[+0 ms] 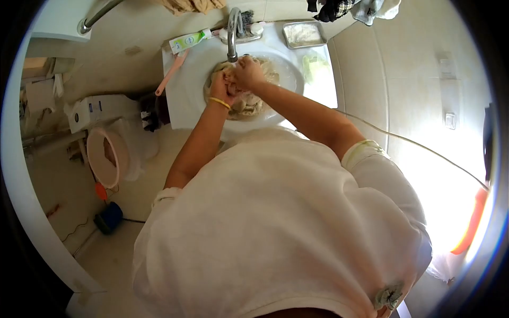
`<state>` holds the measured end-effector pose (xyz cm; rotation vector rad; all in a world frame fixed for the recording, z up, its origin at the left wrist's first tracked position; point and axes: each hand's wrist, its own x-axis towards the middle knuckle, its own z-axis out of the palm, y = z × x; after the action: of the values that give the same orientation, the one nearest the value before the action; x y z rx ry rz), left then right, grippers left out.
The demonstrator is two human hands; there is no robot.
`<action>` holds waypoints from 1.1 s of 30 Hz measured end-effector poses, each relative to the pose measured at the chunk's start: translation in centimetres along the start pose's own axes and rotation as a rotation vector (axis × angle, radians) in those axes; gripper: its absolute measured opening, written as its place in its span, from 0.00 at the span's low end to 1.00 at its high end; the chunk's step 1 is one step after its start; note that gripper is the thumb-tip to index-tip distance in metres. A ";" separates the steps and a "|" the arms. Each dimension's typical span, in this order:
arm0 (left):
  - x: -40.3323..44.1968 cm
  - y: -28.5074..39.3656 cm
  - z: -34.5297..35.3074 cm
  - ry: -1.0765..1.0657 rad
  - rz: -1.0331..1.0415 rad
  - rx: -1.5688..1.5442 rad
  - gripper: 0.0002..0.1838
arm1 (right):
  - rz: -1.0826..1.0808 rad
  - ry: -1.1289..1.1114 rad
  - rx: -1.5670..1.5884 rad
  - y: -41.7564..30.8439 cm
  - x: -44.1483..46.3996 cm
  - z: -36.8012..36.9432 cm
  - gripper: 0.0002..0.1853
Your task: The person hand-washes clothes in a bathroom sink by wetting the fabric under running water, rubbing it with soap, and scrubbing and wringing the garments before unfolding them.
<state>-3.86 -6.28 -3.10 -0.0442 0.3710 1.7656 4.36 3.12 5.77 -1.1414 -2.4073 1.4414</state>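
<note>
A wet beige cloth (249, 106) lies bunched in the white sink (295, 79), under the chrome faucet (232, 37). My left hand (222, 87), with a yellow band at the wrist, is closed on the upper part of the cloth. Beside it, and touching the same cloth, my right hand (248, 73) is curled just below the faucet spout. The fingertips of both hands are partly hidden in the folds. Water appears to lie around the cloth in the basin.
A pink-handled brush (172, 72) and a green-white tube (188, 41) lie at the counter's left. A metal tray (304, 35) and a pale green packet (316, 71) sit on the right. Clothes (352, 9) hang above. A pink basin (104, 158) stands lower left.
</note>
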 end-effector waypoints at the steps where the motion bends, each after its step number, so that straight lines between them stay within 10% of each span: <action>1: -0.1 0.5 -3.3 -0.279 -0.040 -0.128 0.11 | -0.120 -0.022 -0.077 -1.1 -1.9 -0.1 0.17; 5: 0.5 -1.0 -2.1 0.220 0.379 0.664 0.11 | -0.308 -0.159 -0.277 -2.7 -3.7 0.2 0.19; 9: 0.8 -1.2 2.5 0.478 0.096 0.266 0.13 | 0.108 0.018 0.076 2.8 4.2 0.9 0.17; 14: 0.2 1.4 -0.4 0.060 0.073 0.088 0.13 | -0.149 0.104 -0.061 -0.4 -1.3 0.5 0.16; 17: -0.1 0.5 0.2 0.289 0.128 0.102 0.13 | -0.312 -0.051 -0.213 -3.0 -3.6 -0.3 0.14; 20: 0.1 -2.1 2.8 0.450 0.125 0.147 0.14 | 0.094 -0.203 -0.252 -3.4 0.0 -2.6 0.11; 25: -0.4 -1.2 6.7 0.427 -0.020 0.244 0.17 | -0.490 -0.377 -0.920 3.4 4.7 -0.4 0.14; 28: 0.1 1.1 0.8 0.381 0.026 -0.003 0.19 | -0.086 -0.101 -0.025 -2.5 -1.6 -2.2 0.17; 31: 0.0 0.0 3.6 0.399 0.062 0.036 0.12 | -0.488 -0.018 -0.220 -3.6 -4.3 -0.7 0.16; 33: 0.5 -1.1 4.4 0.491 0.110 0.100 0.11 | -0.220 -0.116 -0.328 -2.0 -0.2 -1.8 0.14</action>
<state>-2.20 -4.45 0.76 -0.3969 0.8289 1.8310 4.19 3.71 8.41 -0.8279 -2.8231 1.1037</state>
